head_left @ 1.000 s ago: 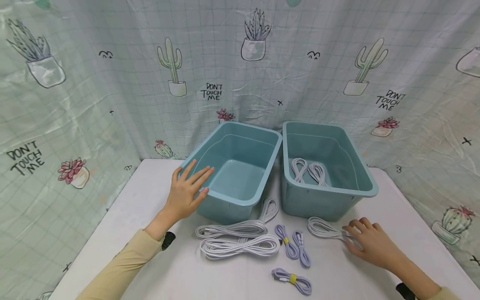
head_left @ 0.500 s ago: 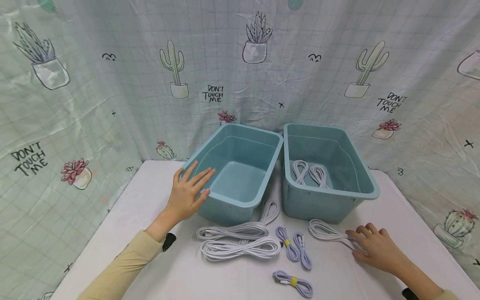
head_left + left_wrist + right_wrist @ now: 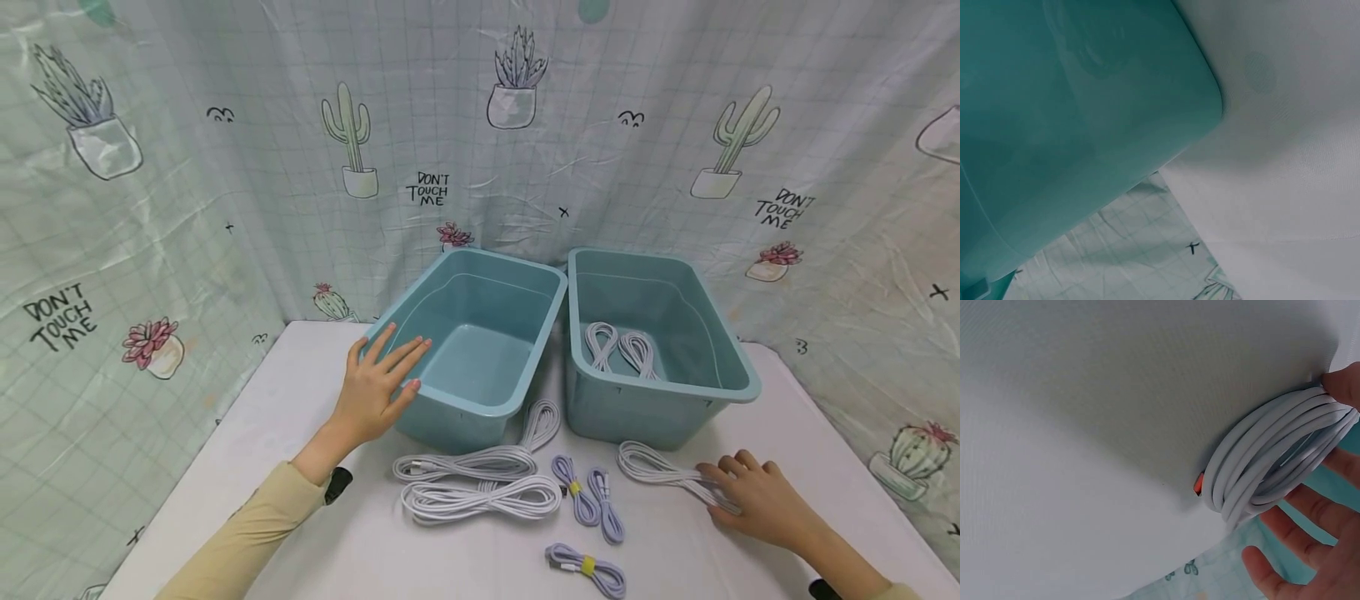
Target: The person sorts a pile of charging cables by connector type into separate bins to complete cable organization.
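Observation:
My left hand (image 3: 371, 394) rests with spread, straight fingers on the near-left rim of the left blue-green bin (image 3: 465, 405). In the left wrist view the bin's wall (image 3: 1097, 106) fills much of the picture, with no fingers visible. On the table in front of the right bin (image 3: 637, 408), my right hand (image 3: 761, 502) grips one end of a coiled white cable (image 3: 651, 463). Close up in the right wrist view, the thumb and fingers lie on opposite sides of the coil (image 3: 1266, 453). Two white cable coils (image 3: 637, 352) lie inside the right bin.
Several white cable coils (image 3: 487, 500) lie before the left bin. Three lilac cables (image 3: 587, 568) lie between them and the right hand, at least two with yellow ties. A cactus-print curtain (image 3: 450, 125) hangs behind and at both sides of the white table (image 3: 420, 567).
My right hand has shifted slightly right and toward me, still on the coil's end. The left hand stays on the bin's rim. The head view has tipped a little.

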Demonstrator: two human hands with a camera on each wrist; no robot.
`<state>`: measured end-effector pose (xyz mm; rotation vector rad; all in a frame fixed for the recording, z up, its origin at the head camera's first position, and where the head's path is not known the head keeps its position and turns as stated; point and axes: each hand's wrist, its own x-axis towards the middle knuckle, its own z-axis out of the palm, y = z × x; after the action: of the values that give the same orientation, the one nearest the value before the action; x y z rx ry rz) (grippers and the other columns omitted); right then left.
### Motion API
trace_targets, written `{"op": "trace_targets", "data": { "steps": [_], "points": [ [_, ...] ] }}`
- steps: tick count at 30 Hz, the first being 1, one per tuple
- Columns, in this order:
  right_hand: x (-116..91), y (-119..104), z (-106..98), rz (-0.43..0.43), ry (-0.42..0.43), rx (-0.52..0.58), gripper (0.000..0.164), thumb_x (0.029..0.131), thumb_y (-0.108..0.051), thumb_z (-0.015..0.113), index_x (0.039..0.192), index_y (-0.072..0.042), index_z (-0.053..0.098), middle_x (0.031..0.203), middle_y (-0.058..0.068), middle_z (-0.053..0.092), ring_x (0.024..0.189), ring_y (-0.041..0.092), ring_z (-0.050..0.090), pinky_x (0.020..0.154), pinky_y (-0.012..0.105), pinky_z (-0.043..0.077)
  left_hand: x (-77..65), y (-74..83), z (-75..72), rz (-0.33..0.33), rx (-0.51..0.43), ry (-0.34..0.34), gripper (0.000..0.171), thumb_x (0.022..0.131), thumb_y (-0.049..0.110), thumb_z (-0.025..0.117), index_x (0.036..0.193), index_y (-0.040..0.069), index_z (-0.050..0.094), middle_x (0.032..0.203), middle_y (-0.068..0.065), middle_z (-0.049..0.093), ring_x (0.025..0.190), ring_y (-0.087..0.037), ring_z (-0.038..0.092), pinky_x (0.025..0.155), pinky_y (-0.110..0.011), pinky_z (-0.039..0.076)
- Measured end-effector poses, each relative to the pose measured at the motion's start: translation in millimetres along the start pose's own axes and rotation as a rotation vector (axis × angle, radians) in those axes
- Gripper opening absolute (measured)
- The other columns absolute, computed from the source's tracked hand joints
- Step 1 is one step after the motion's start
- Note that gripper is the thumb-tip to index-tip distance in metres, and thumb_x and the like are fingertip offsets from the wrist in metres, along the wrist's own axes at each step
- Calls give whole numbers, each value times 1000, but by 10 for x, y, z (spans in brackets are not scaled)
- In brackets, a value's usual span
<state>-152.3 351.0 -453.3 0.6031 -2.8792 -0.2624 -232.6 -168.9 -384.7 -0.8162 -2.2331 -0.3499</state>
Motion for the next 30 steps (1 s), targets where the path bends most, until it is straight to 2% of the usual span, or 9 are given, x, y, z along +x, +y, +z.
{"op": "trace_targets", "data": {
  "steps": [5, 13, 17, 25, 30],
  "points": [
    [10, -10, -6, 18, -24, 16, 43, 62, -40, 73, 100, -22, 61, 82, -6, 53, 81, 17, 46, 58, 35, 37, 0, 6, 5, 4, -2, -2, 53, 95, 48, 21, 134, 20, 43, 127, -6, 54, 127, -38, 35, 95, -61, 20],
    [-1, -40, -55, 22, 34, 32, 41, 59, -41, 72, 94, -23, 61, 77, -7, 50, 75, 16, 42, 56, 33, 32, 10, 15, 11, 3, -3, 2, 55, 94, 49, 18, 134, 20, 43, 127, -6, 54, 128, -38, 34, 96, -62, 20],
    [-7, -38, -54, 22, 57, 18, 42, 58, -43, 72, 93, -23, 61, 78, -6, 50, 75, 16, 42, 57, 34, 33, 14, 8, 10, 7, 0, 14, 53, 94, 48, 20, 134, 20, 43, 126, -6, 55, 127, -38, 35, 94, -62, 21],
    [-15, -45, -95, 2, 142, 38, 42, 56, -40, 73, 91, -20, 62, 83, -3, 53, 79, 19, 45, 60, 39, 37, 10, -1, 18, 6, 3, 21, 53, 94, 48, 20, 134, 21, 43, 125, -7, 56, 126, -38, 36, 94, -62, 22],
    [-19, -49, -123, -38, 236, 41, 42, 54, -35, 73, 91, -19, 62, 84, -2, 52, 78, 20, 45, 59, 39, 37, 5, 0, 18, -1, 1, 14, 53, 94, 48, 21, 133, 21, 43, 125, -6, 55, 127, -38, 34, 96, -61, 20]
  ]
}}
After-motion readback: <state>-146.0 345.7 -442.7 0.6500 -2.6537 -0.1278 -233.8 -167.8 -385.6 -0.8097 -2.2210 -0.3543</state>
